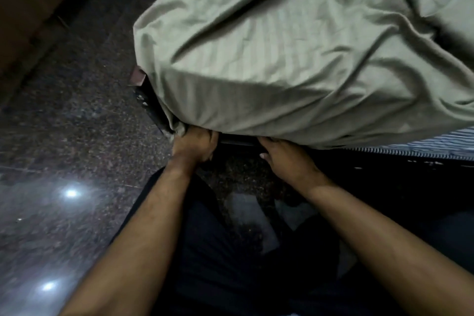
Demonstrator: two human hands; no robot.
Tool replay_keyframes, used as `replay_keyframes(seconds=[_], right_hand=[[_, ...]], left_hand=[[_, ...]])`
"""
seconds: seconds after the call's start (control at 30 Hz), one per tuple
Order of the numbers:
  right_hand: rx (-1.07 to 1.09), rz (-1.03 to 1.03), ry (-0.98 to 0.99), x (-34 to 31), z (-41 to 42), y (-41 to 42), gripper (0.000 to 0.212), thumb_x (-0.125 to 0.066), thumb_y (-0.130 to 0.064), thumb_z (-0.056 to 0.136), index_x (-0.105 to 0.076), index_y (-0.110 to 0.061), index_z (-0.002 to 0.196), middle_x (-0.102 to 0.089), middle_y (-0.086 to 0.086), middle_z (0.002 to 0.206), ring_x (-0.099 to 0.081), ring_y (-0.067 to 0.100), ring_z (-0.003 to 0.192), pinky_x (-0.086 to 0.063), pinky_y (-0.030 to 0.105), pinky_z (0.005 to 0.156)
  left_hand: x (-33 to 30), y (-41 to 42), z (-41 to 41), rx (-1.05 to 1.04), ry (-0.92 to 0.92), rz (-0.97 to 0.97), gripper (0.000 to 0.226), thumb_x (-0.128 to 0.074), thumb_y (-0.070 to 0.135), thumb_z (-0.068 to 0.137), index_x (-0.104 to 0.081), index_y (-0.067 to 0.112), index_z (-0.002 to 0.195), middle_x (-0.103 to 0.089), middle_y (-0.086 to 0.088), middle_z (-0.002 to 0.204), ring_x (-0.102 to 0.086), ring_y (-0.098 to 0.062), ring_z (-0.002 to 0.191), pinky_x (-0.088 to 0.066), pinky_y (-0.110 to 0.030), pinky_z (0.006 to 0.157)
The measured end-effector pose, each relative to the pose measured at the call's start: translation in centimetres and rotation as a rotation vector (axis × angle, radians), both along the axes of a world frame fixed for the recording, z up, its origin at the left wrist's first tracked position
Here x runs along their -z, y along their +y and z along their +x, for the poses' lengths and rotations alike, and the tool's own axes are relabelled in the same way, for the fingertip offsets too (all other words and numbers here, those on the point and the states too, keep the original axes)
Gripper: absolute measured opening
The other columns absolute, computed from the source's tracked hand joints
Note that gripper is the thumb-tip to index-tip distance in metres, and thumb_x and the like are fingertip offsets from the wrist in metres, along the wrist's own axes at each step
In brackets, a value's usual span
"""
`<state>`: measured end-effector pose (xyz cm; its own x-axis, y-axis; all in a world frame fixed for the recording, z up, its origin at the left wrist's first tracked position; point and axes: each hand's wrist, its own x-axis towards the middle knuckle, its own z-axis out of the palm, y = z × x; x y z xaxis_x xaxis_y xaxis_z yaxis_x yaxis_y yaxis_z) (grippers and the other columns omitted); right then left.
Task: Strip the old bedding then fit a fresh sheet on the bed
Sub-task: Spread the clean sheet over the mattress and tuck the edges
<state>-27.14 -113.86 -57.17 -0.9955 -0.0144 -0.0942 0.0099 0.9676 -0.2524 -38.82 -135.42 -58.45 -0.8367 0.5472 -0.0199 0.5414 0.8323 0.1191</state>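
Both bare forearms reached to bed corner | left hand (pixel 194 145) fingers curled, gripping bunched hem of sage-green striped cotton sheet (pixel 295 59) | right hand (pixel 284 155) fingertips hidden under hem, grip unclear | sheet directly above fingers, left nearer corner | blue-striped mattress (pixel 436 145) exposed right

Home bedroom, bed (pixel 307 115) under a rumpled green sheet (pixel 295 41), polished speckled stone floor (pixel 64 136)

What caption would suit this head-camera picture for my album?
Both hands, left hand and right hand, tuck a green sheet under the mattress corner above a speckled floor.
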Motion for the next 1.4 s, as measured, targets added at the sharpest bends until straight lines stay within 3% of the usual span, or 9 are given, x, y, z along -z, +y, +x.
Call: replay_keyframes(seconds=[0.17, 0.3, 0.47, 0.6, 0.73, 0.93, 1.13, 1.27, 1.4], right_hand=[[0.104, -0.058, -0.047, -1.5, 2.1, 1.2, 0.058, -0.060, -0.030, 0.098, -0.039, -0.025, 0.152, -0.047, 0.006, 0.152, -0.044, 0.029, 0.138, -0.038, 0.035, 0.111], [0.105, -0.024, -0.164, -2.8, 3.8, 1.5, 0.056, -0.051, -0.031, 0.102, -0.032, -0.031, 0.155, -0.044, 0.000, 0.154, -0.049, 0.029, 0.132, -0.048, 0.038, 0.101], [0.166, 0.172, 0.109, -3.5, 6.9, 2.4, 0.033, -0.059, -0.028, 0.094, -0.068, -0.017, 0.124, -0.071, 0.008, 0.110, -0.069, 0.033, 0.091, -0.056, 0.036, 0.071], [0.114, 0.370, 0.305, -3.3, 8.9, 6.7, 0.037, -0.073, -0.012, 0.074, -0.073, -0.016, 0.111, -0.068, 0.011, 0.095, -0.065, 0.034, 0.088, -0.051, 0.038, 0.074], [0.066, 0.413, 0.352, -4.1, 11.5, 10.3, 0.032, -0.062, -0.020, 0.084, -0.066, -0.018, 0.116, -0.055, 0.008, 0.121, -0.047, 0.029, 0.114, -0.031, 0.043, 0.088], [0.242, 0.602, 0.459, -5.8, 13.3, 15.1, 0.029, -0.059, -0.024, 0.087, -0.065, -0.026, 0.115, -0.062, -0.001, 0.118, -0.048, 0.023, 0.113, -0.027, 0.040, 0.103], [0.374, 0.615, 0.215, -5.5, 12.6, 14.2, 0.019, -0.057, -0.022, 0.080, -0.070, -0.017, 0.068, -0.062, 0.005, 0.055, -0.061, 0.025, 0.051, -0.046, 0.029, 0.058], [0.522, 0.246, -0.303, -2.2, 13.4, 11.6, 0.027, -0.045, -0.035, 0.104, -0.060, -0.018, 0.119, -0.070, 0.012, 0.103, -0.069, 0.031, 0.095, -0.049, 0.034, 0.070], [0.565, 0.292, -0.343, -3.0, 12.6, 14.0, 0.043, -0.040, -0.039, 0.106, -0.035, -0.020, 0.145, -0.065, 0.013, 0.123, -0.064, 0.035, 0.109, -0.049, 0.039, 0.078]], left_hand=[[-4.5, 1.5, 3.6, -0.227, 0.023, 0.027, 0.019, -0.058, 0.013, 0.093, -0.072, 0.003, 0.086, -0.070, -0.023, 0.080, -0.069, -0.042, 0.068, -0.053, -0.044, 0.059], [-3.9, 2.5, 5.9, -0.258, -0.041, 0.105, 0.043, -0.045, 0.039, 0.104, -0.068, 0.005, 0.118, -0.066, -0.021, 0.120, -0.061, -0.040, 0.115, -0.051, -0.045, 0.083], [-2.7, 3.8, 5.8, -0.198, -0.056, -0.045, 0.048, -0.045, 0.032, 0.102, -0.068, -0.010, 0.098, -0.066, -0.036, 0.099, -0.061, -0.050, 0.102, -0.050, -0.052, 0.090], [-4.6, 4.6, 6.1, -0.195, -0.050, 0.049, 0.020, -0.058, 0.002, 0.092, -0.064, -0.006, 0.075, -0.065, -0.033, 0.073, -0.064, -0.049, 0.066, -0.049, -0.046, 0.057], [-4.5, 8.9, 10.5, 0.220, 0.064, 0.314, 0.030, -0.062, 0.028, 0.097, -0.063, 0.009, 0.074, -0.063, -0.016, 0.067, -0.062, -0.038, 0.057, -0.044, -0.036, 0.045], [-2.4, 15.0, 10.4, 0.584, 0.111, 0.230, 0.046, -0.062, 0.040, 0.094, -0.063, 0.012, 0.131, -0.070, -0.011, 0.113, -0.067, -0.033, 0.097, -0.053, -0.037, 0.075], [-0.7, 15.9, 10.6, 0.517, 0.269, 0.181, 0.041, -0.054, 0.049, 0.094, -0.068, 0.019, 0.119, -0.071, -0.002, 0.104, -0.069, -0.027, 0.087, -0.051, -0.035, 0.069], [-0.1, 15.3, 10.9, 0.567, 0.300, 0.210, 0.039, -0.055, 0.047, 0.095, -0.072, 0.020, 0.117, -0.074, -0.002, 0.103, -0.071, -0.024, 0.086, -0.052, -0.034, 0.070], [-0.2, 15.6, 12.3, 0.490, 0.259, 0.191, 0.039, -0.056, 0.044, 0.093, -0.072, 0.014, 0.111, -0.073, -0.007, 0.102, -0.069, -0.029, 0.086, -0.051, -0.036, 0.071]])
